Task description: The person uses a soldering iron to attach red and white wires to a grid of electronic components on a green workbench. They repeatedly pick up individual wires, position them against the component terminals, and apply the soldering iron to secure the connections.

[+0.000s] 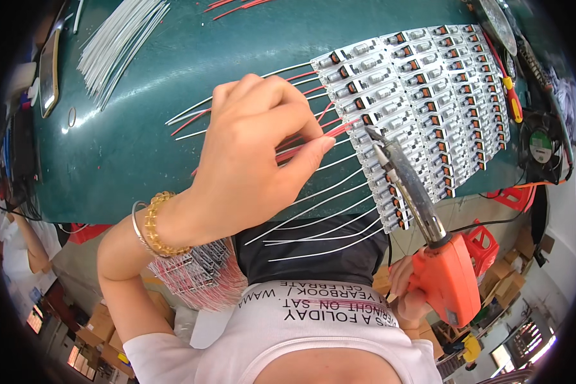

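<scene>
My left hand (pixel 256 147) is closed in a pinch on several thin red wires (pixel 340 129), whose ends point at the left edge of a panel of small circuit boards (pixel 422 96). In my right hand (pixel 408 288), partly hidden behind it, is an orange soldering gun (pixel 447 278). Its dark metal tip (pixel 372 133) is at the boards' left edge, close to the red wire ends; whether they touch I cannot tell. White wires (pixel 326 253) run out leftward from the lower boards. Both red and white wires lead from the upper boards, passing behind my left hand.
A bundle of white wires (pixel 118 48) lies at the far left of the green tabletop (pixel 173 57), with red wires (pixel 237 6) at the far edge. A phone (pixel 49 73) is on the left. A screwdriver (pixel 512 99) and a small fan (pixel 541 146) are right. Wired boards (pixel 195 272) hang lower left.
</scene>
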Tool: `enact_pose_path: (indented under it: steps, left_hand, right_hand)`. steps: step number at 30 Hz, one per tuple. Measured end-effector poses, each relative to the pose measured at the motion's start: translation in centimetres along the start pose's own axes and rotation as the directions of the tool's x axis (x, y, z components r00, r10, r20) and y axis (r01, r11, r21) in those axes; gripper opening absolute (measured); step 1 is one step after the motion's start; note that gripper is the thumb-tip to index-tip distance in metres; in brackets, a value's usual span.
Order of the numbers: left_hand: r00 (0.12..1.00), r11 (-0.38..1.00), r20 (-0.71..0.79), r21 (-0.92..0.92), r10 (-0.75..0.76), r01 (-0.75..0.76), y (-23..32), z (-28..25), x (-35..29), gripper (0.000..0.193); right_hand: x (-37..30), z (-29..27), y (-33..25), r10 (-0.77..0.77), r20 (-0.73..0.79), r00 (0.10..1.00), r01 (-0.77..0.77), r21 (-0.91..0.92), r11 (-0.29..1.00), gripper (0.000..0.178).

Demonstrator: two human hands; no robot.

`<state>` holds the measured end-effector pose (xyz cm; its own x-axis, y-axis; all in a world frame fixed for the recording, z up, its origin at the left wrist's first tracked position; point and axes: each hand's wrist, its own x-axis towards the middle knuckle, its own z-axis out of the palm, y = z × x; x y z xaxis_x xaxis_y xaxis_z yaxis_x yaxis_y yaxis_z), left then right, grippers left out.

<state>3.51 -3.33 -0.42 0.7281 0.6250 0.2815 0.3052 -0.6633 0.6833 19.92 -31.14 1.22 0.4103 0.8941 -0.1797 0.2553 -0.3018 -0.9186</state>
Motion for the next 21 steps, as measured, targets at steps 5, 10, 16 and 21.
enact_pose_path:
  steps: [5,10,16,21]
  left_hand:
    - [0.999,1.0,0.049,0.013,-0.009,0.008,0.2,0.3,-0.2,0.012]
    - [0.998,0.999,0.069,0.039,-0.007,0.004,0.3,0.2,-0.1,0.012]
    - [0.997,0.999,0.081,0.054,0.001,-0.006,0.3,0.2,0.1,0.012]
    - [0.996,0.998,0.089,0.057,0.0,-0.005,0.2,0.1,0.1,0.012]
  right_hand:
    - [-0.6,0.0,0.8,0.041,0.001,0.999,-0.04,-0.2,0.979,0.015]
    - [-0.7,0.4,2.2,-0.128,-0.077,0.989,0.122,-0.078,0.989,0.015]
    - [-1.5,1.0,3.7,-0.183,-0.185,0.965,0.209,0.129,0.969,0.012]
    - [-1.3,0.1,1.8,-0.073,-0.075,0.995,0.063,-0.132,0.989,0.009]
